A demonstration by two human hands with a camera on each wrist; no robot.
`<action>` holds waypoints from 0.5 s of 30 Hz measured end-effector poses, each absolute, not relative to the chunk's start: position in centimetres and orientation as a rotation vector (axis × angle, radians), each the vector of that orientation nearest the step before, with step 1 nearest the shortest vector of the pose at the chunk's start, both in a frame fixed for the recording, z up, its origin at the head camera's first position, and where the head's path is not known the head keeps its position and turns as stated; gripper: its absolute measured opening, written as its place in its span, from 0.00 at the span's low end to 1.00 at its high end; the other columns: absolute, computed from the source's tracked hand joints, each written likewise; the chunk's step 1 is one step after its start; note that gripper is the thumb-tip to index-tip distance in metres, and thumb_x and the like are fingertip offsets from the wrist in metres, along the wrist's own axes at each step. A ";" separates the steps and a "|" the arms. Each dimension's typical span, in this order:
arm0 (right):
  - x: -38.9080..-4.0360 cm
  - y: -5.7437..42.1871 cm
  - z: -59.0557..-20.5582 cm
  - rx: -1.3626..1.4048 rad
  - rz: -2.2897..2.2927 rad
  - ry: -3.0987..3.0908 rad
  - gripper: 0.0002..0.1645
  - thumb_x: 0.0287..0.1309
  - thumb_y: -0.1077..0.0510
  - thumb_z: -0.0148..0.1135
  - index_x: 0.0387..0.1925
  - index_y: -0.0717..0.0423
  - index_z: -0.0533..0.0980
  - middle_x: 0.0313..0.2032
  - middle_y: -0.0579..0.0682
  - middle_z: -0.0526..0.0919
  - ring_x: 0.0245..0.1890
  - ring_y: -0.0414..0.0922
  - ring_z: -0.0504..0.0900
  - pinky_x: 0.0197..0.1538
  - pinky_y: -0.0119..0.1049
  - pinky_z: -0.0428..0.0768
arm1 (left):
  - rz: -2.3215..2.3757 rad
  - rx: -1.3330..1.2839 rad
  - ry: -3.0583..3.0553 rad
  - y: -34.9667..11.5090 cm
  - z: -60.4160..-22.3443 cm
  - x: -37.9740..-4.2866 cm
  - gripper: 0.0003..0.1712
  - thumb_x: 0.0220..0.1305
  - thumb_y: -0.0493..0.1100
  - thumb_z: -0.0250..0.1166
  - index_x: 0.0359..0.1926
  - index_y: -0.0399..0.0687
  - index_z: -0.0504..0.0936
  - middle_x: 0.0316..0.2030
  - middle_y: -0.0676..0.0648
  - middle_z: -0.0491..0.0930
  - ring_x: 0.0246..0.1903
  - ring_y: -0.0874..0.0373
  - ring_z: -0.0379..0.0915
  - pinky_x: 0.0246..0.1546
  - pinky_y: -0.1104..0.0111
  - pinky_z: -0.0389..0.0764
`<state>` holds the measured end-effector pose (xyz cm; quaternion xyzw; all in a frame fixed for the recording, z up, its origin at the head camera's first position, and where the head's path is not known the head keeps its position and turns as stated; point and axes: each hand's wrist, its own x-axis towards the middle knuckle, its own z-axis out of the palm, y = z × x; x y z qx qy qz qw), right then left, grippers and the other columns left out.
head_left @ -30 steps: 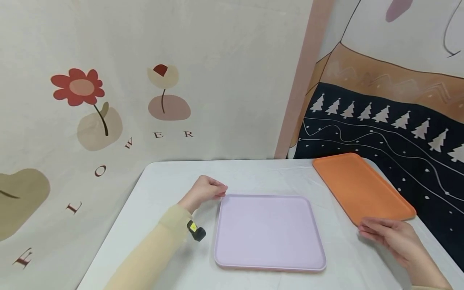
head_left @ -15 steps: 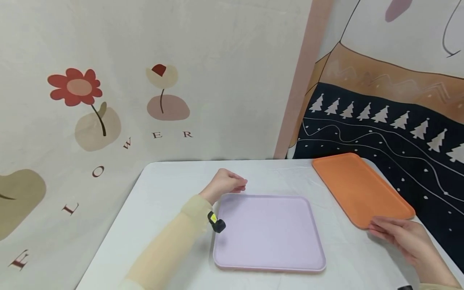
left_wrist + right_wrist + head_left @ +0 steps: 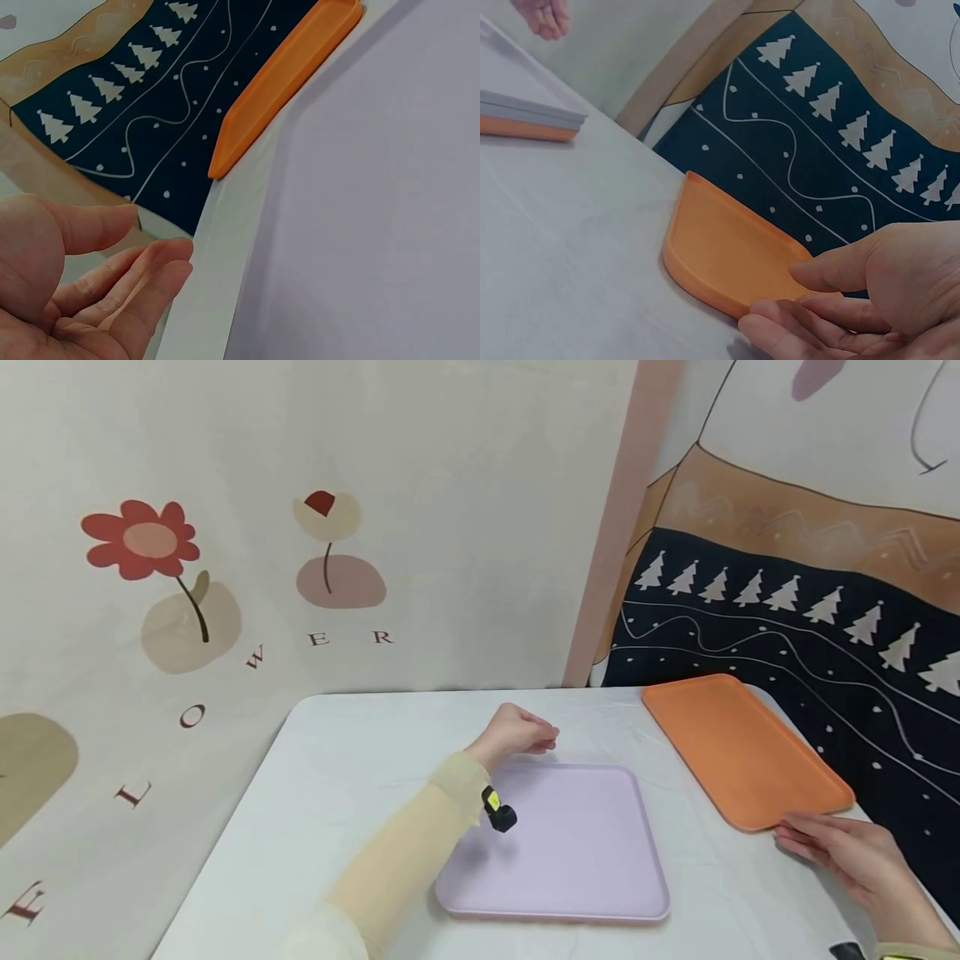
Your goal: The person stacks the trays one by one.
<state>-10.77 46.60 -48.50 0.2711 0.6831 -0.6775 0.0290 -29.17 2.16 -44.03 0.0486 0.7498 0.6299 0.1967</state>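
Note:
A lavender rectangular tray (image 3: 562,852) lies flat mid-table. Seen from the right wrist, it tops a stack with an orange layer (image 3: 529,129) at the bottom. My left hand (image 3: 517,731) hovers by the tray's far edge, its sleeve crossing the tray's left part. In the left wrist view a gap separates thumb and loosely bent fingers (image 3: 142,289), with nothing between. To the right lies an orange tray (image 3: 742,752), set at an angle. My right hand (image 3: 843,856) is at its near corner, fingers extended; whether they touch the rim I cannot tell.
The white-covered table (image 3: 352,760) ends in a rounded corner at the back left. Behind it hangs a cream cloth (image 3: 465,510) with flowers and letters. A dark cloth with white trees (image 3: 787,635) borders the orange tray.
My left hand has moved right along the lavender tray's far edge. The right hand has shifted a little right along the orange tray's near edge. Both trays stay in place.

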 end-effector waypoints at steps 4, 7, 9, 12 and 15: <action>-11.1 46.8 -48.5 0.880 -2.063 2.124 0.08 0.69 0.73 0.63 0.47 0.72 0.80 0.32 0.53 0.89 0.34 0.47 0.92 0.47 0.43 0.90 | 1.786 0.113 2.055 4.2 -44.4 -29.2 0.09 0.62 0.32 0.76 0.41 0.31 0.90 0.35 0.39 0.90 0.37 0.51 0.90 0.41 0.65 0.91; -11.2 46.8 -48.5 0.939 -2.031 2.104 0.21 0.70 0.71 0.63 0.59 0.80 0.71 0.32 0.51 0.88 0.34 0.47 0.91 0.47 0.43 0.90 | 1.795 0.102 2.032 5.6 -44.5 -29.3 0.09 0.62 0.33 0.76 0.42 0.31 0.90 0.36 0.38 0.90 0.36 0.53 0.90 0.41 0.66 0.90; -11.3 46.9 -48.4 1.000 -2.012 2.063 0.31 0.72 0.69 0.62 0.67 0.81 0.63 0.32 0.50 0.88 0.35 0.48 0.91 0.47 0.44 0.90 | 1.815 0.095 2.019 6.4 -44.5 -29.3 0.09 0.62 0.33 0.76 0.41 0.32 0.90 0.37 0.38 0.90 0.35 0.54 0.89 0.40 0.66 0.90; -11.2 46.9 -48.3 1.063 -1.978 2.015 0.40 0.73 0.67 0.61 0.75 0.80 0.52 0.32 0.50 0.87 0.36 0.50 0.91 0.48 0.45 0.90 | 1.850 0.092 1.977 7.8 -44.4 -29.5 0.08 0.62 0.33 0.76 0.41 0.33 0.89 0.37 0.38 0.90 0.36 0.53 0.90 0.40 0.67 0.90; -11.2 46.9 -48.1 1.098 -1.943 2.011 0.45 0.73 0.67 0.61 0.77 0.79 0.46 0.32 0.51 0.87 0.36 0.52 0.91 0.48 0.45 0.90 | 1.879 0.096 1.922 9.2 -44.5 -29.5 0.07 0.62 0.32 0.76 0.40 0.32 0.89 0.39 0.35 0.90 0.37 0.52 0.90 0.41 0.66 0.90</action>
